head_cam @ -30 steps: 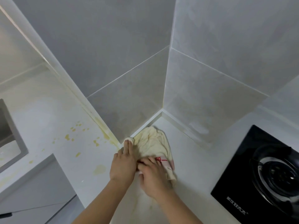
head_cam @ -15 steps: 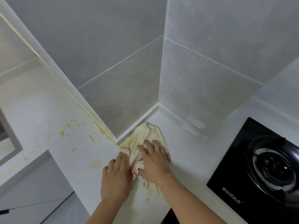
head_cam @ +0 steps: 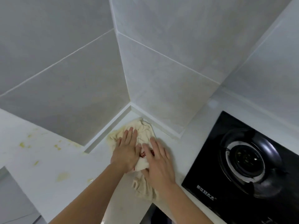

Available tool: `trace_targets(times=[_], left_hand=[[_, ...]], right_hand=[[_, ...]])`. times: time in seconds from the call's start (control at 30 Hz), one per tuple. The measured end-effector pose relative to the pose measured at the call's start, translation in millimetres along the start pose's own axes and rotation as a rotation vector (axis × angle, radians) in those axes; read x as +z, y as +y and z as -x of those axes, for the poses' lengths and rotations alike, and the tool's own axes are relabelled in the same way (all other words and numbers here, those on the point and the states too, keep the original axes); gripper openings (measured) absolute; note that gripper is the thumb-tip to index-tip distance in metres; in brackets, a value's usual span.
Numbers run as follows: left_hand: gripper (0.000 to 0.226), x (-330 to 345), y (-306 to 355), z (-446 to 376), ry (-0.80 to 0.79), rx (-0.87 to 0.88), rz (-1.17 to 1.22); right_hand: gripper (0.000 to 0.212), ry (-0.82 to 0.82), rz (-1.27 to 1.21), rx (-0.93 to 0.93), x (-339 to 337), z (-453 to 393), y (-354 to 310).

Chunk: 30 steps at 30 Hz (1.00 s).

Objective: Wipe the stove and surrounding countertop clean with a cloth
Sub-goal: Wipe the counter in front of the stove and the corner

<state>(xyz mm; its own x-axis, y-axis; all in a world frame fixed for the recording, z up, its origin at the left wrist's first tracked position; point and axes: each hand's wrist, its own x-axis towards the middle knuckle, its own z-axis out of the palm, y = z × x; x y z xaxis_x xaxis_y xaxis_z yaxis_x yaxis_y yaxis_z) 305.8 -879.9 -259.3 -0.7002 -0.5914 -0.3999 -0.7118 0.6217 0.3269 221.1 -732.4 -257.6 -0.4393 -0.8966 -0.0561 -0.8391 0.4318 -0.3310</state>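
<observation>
Head view: both hands lie flat, fingers straight, on the cream cloth (head_cam: 144, 131), left grip (head_cam: 125, 152) beside right grip (head_cam: 159, 164). Cloth sits on the white desk (head_cam: 179, 152) in the wall corner, left of the black stove (head_cam: 242, 167). Yellow stains (head_cam: 63, 176) lie farther left of the stove.

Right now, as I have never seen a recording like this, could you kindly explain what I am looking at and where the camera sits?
There is no machine here: a person wears a wide-angle camera on the head, looking down at their own two bare hands. The left hand and right hand both press flat on a cream cloth lying in the corner of a white countertop, against grey wall tiles. Nothing is gripped; the fingers lie straight. Yellowish stains dot the countertop to the left. On the right sits a black gas stove with one burner.
</observation>
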Motion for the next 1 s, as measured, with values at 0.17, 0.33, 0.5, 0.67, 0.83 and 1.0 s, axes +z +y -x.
trace_targets(times=[0.17, 0.33, 0.5, 0.67, 0.83, 1.0], left_hand=[[0.066, 2, 11, -30, 0.094, -0.082, -0.137], [0.074, -10, 5, -55, 0.149, -0.080, -0.054], [0.078, -14, 11, -67, 0.174, -0.104, -0.026], [0.075, -22, 21, -78, 0.255, -0.180, 0.013], [0.067, -9, 40, -65, 0.227, -0.141, -0.020], [0.061, 22, 72, -38, 0.212, 0.011, -0.031]], right_hand=[[0.073, -0.048, -0.087, -0.070, 7, 7, 6], [0.067, -0.070, -0.137, -0.092, 13, -27, 14], [0.067, -0.136, -0.091, -0.162, 4, -57, 23], [0.060, -0.081, -0.082, -0.166, 12, -56, 32], [0.056, -0.055, -0.117, -0.175, 7, -34, 54], [0.066, -0.082, -0.086, -0.086, -3, 11, 77]])
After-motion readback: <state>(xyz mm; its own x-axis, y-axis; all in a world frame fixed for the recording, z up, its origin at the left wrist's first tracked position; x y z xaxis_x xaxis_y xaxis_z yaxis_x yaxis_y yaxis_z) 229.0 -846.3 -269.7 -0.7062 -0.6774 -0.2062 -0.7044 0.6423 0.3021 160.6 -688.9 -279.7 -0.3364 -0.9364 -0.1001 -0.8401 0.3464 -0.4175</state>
